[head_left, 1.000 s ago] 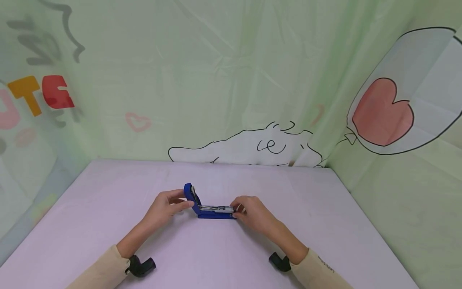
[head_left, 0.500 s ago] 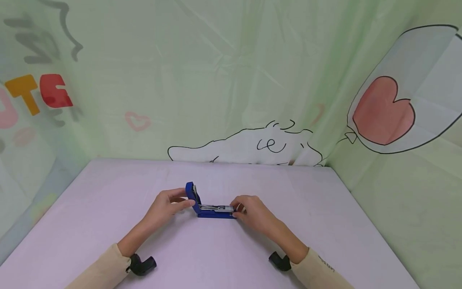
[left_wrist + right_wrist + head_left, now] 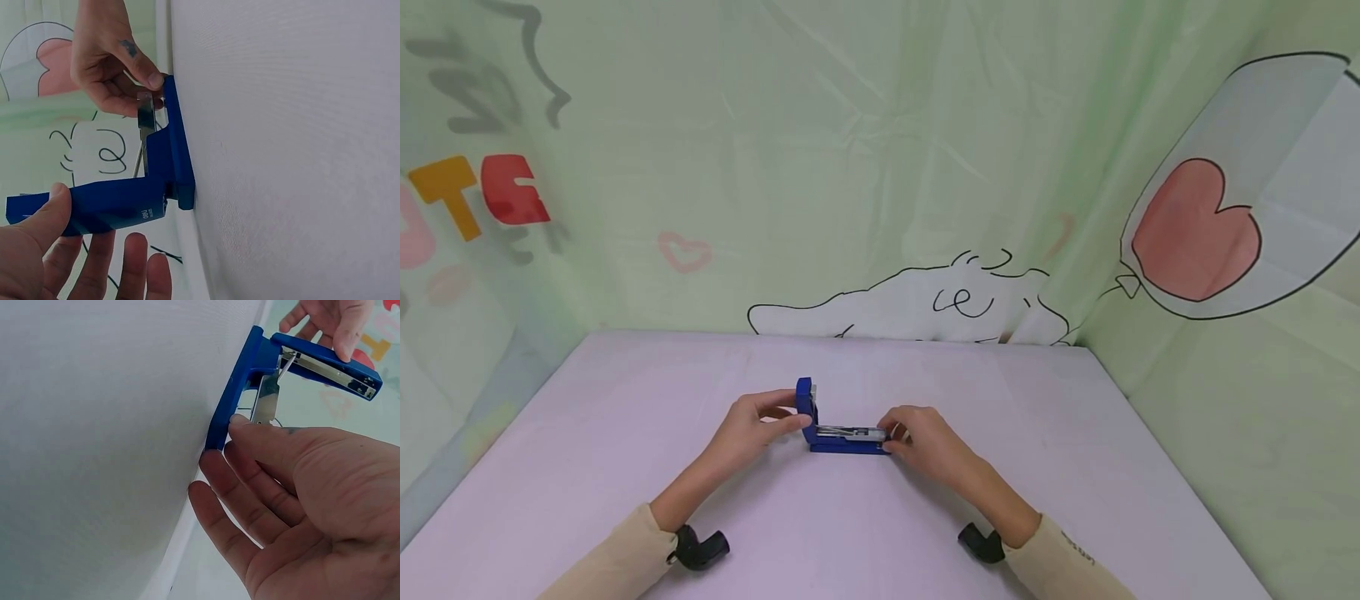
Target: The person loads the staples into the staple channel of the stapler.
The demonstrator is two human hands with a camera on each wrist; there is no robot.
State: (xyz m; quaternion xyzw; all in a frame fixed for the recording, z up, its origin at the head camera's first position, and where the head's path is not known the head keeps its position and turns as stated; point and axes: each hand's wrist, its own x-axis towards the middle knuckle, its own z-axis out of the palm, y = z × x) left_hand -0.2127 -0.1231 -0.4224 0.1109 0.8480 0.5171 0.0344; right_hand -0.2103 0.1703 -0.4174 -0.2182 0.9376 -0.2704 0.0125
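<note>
A blue stapler [image 3: 847, 447] sits on the table in front of me, its top cover [image 3: 805, 400] swung up to about a right angle from the base. Between thumb and fingers my left hand [image 3: 749, 427] pinches that raised cover. My right hand [image 3: 928, 442] holds the front end of the base, thumb on the near side. In the left wrist view the cover's blue outer face [image 3: 112, 203] shows pale lettering. The right wrist view shows the metal staple channel [image 3: 267, 397] exposed, with a thin metal rod [image 3: 287, 367] running toward the cover.
A pale cloth-covered table [image 3: 850, 525] carries the stapler. Behind it hangs a light green curtain [image 3: 820, 167] printed with drawings, and more curtain closes both sides. Black camera mounts [image 3: 700, 548] are strapped at both wrists.
My left hand has moved slightly right, tilting the stapler's cover from leaning back to nearly upright. The right hand and the base have stayed in place.
</note>
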